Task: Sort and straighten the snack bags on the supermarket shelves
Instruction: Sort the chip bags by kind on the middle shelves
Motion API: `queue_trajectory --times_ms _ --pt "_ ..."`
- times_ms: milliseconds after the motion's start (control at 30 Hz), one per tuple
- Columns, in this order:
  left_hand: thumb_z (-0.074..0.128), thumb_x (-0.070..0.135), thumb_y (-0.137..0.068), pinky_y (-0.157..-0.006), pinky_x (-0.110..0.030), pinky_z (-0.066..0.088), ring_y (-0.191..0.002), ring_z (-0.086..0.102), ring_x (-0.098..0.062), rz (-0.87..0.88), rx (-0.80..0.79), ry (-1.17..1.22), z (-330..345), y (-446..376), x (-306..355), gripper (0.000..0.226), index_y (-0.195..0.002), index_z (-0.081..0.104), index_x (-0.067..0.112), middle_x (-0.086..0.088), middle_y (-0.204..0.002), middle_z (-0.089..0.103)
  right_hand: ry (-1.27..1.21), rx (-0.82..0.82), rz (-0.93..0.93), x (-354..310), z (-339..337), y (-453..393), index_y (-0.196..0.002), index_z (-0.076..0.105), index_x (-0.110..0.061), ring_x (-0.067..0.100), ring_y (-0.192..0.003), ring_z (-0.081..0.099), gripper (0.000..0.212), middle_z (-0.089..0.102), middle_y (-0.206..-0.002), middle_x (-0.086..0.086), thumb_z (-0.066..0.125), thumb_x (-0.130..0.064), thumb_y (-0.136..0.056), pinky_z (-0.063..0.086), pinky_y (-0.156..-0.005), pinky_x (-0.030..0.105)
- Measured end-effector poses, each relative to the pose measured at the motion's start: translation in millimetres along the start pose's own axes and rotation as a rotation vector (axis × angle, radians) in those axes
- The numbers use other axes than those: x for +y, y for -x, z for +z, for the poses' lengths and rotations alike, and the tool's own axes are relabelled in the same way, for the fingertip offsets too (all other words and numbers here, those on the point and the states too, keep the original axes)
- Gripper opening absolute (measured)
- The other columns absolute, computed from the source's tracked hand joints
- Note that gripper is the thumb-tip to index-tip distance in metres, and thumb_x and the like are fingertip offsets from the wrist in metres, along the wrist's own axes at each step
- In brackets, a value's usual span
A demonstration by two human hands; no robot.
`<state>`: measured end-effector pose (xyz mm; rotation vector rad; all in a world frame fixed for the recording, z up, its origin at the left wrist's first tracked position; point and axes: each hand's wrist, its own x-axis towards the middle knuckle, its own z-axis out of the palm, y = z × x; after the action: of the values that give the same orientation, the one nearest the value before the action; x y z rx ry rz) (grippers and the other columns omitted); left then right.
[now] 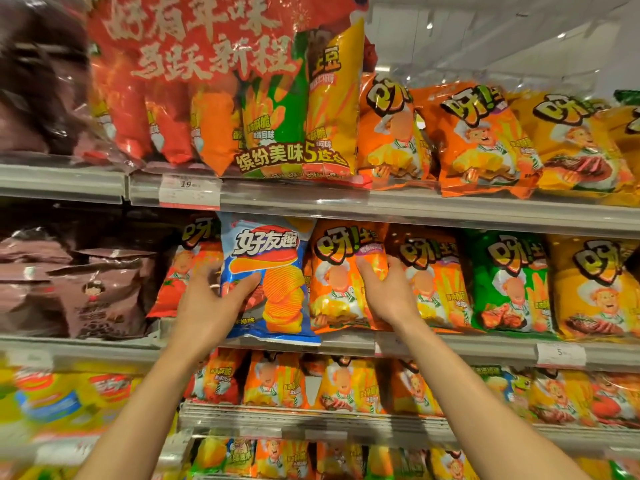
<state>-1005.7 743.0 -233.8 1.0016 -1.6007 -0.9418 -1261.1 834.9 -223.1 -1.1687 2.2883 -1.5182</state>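
Lining grey shelves (415, 211), crowded snack bags (502, 282).

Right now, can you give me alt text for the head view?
Two hands reach to the middle shelf: the left hand grips a blue chip bag, the right hand grips an orange snack bag beside it. Orange, green and yellow bags fill the shelves around them.

The setting was a shop, specifically a supermarket snack aisle. Grey metal shelves (450, 216) ran in tiers across the frame, packed with snack bags (505, 282) standing in rows. Price tags (188, 190) sat in the shelf-edge strips. A large multipack (221, 84) occupied the upper centre. Ceiling lights (561, 35) showed at upper right.
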Motion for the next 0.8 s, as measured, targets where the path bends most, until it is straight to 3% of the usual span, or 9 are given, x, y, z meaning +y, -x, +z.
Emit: queue_trajectory --times_ms 100,233,333,467,533,633,733,800 --pt "0.078 0.047 -0.085 -0.094 -0.044 0.055 -0.104 0.067 -0.017 -0.026 0.019 0.004 6.7 0.6 -1.2 0.058 -0.132 0.060 0.019 0.010 -0.109 0.066 0.057 -0.005 -0.036 6.1 1.7 7.6 -0.164 0.010 -0.016 0.033 -0.147 0.039 0.084 0.033 -0.165 0.010 0.044 -0.061 -0.102 0.036 -0.114 0.040" --pt "0.076 0.043 -0.088 -0.091 -0.040 0.053 -0.104 0.065 -0.017 -0.036 0.012 0.031 12.8 1.7 -2.8 0.055 -0.133 0.057 0.017 0.007 -0.112 0.066 0.139 -0.042 -0.158 18.0 1.7 26.1 -0.164 -0.005 -0.031 0.026 -0.152 0.028 0.097 0.018 -0.170 0.003 0.048 -0.071 -0.094 0.034 -0.115 0.040" --pt "0.075 0.040 -0.089 -0.088 -0.036 0.050 -0.103 0.063 -0.015 -0.035 0.007 0.042 12.2 4.8 0.6 0.048 -0.129 0.057 0.021 0.016 -0.104 0.061 0.152 -0.045 -0.179 23.0 4.2 24.7 -0.163 -0.002 -0.035 0.029 -0.149 0.031 0.095 0.022 -0.166 0.007 0.055 -0.067 -0.094 0.038 -0.110 0.040" --pt "0.078 0.042 -0.086 -0.083 -0.031 0.055 -0.093 0.067 -0.001 -0.027 0.001 0.042 1.4 9.3 2.5 0.051 -0.129 0.056 0.025 0.016 -0.108 0.067 0.178 -0.021 -0.194 24.9 7.8 3.0 -0.162 0.010 -0.032 0.032 -0.142 0.041 0.087 0.025 -0.161 0.009 0.054 -0.065 -0.096 0.043 -0.103 0.039" --pt "0.078 0.041 -0.085 -0.082 -0.028 0.058 -0.087 0.069 0.004 -0.032 0.003 0.053 -3.8 10.9 0.9 0.052 -0.130 0.055 0.026 0.016 -0.108 0.068 0.210 -0.014 -0.215 27.4 13.3 -4.2 -0.161 0.015 -0.028 0.035 -0.145 0.037 0.082 0.021 -0.162 0.011 0.050 -0.065 -0.097 0.040 -0.111 0.044" --pt "0.075 0.032 -0.090 -0.065 -0.010 0.052 -0.076 0.064 0.020 -0.013 0.005 0.046 -9.4 15.7 -2.2 0.042 -0.124 0.051 0.028 0.021 -0.099 0.066 0.287 -0.022 -0.256 34.3 26.2 -3.8 -0.162 0.014 -0.032 0.035 -0.155 0.017 0.075 0.007 -0.168 0.014 0.036 -0.069 -0.100 0.026 -0.122 0.047" --pt "0.075 0.031 -0.090 -0.068 -0.019 0.052 -0.077 0.069 0.010 -0.006 -0.002 0.067 -10.9 20.4 -2.5 0.037 -0.118 0.051 0.033 0.021 -0.084 0.073 0.379 -0.001 -0.288 41.9 35.3 -1.5 -0.164 0.004 -0.031 0.035 -0.157 0.004 0.073 -0.003 -0.170 0.018 0.027 -0.066 -0.103 0.019 -0.125 0.046" --pt "0.076 0.033 -0.088 -0.072 -0.022 0.053 -0.084 0.073 0.002 -0.016 -0.012 0.099 -9.9 21.8 -5.4 0.038 -0.118 0.052 0.036 0.017 -0.092 0.076 0.447 0.008 -0.297 43.5 36.8 -3.6 -0.164 0.004 -0.027 0.037 -0.158 0.000 0.074 -0.005 -0.169 0.023 0.024 -0.065 -0.104 0.014 -0.127 0.047"
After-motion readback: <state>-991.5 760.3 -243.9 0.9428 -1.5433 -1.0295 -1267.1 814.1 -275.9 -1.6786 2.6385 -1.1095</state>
